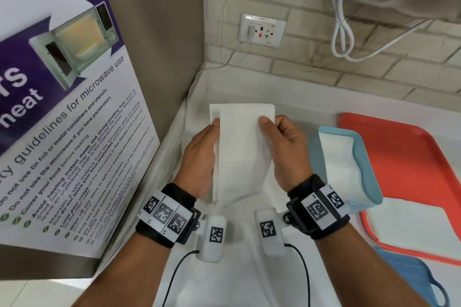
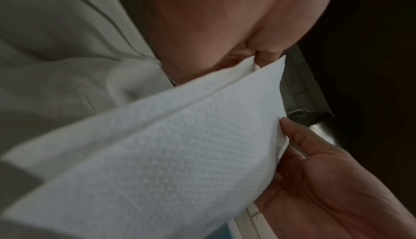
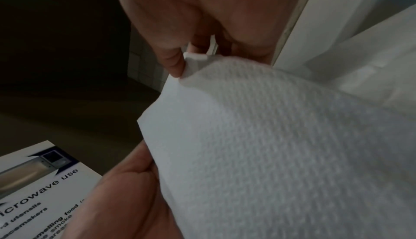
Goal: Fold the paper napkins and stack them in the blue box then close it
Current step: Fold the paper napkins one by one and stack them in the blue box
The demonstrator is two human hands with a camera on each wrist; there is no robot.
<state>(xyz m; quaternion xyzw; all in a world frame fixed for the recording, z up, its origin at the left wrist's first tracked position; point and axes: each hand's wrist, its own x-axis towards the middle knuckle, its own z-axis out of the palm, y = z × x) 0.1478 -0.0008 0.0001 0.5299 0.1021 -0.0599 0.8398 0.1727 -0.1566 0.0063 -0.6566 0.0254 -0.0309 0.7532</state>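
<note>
A white paper napkin point(image 1: 242, 147), folded lengthwise, hangs in the air above the counter between both hands. My left hand point(image 1: 203, 154) pinches its left edge near the top with thumb on the front. My right hand point(image 1: 282, 149) pinches the right edge the same way. The left wrist view shows the napkin point(image 2: 180, 154) close up with a fold line, and the right wrist view shows its embossed surface point(image 3: 281, 145). The blue box point(image 1: 366, 164) stands open at the right, partly on the red tray, with folded napkins point(image 1: 339, 159) inside.
A red tray point(image 1: 409, 157) at the right carries a flat white napkin point(image 1: 411, 227). A blue lid point(image 1: 414, 279) lies below it at the lower right. A microwave poster point(image 1: 62, 119) stands at the left. A wall socket point(image 1: 262, 30) and white cable point(image 1: 341, 20) are behind.
</note>
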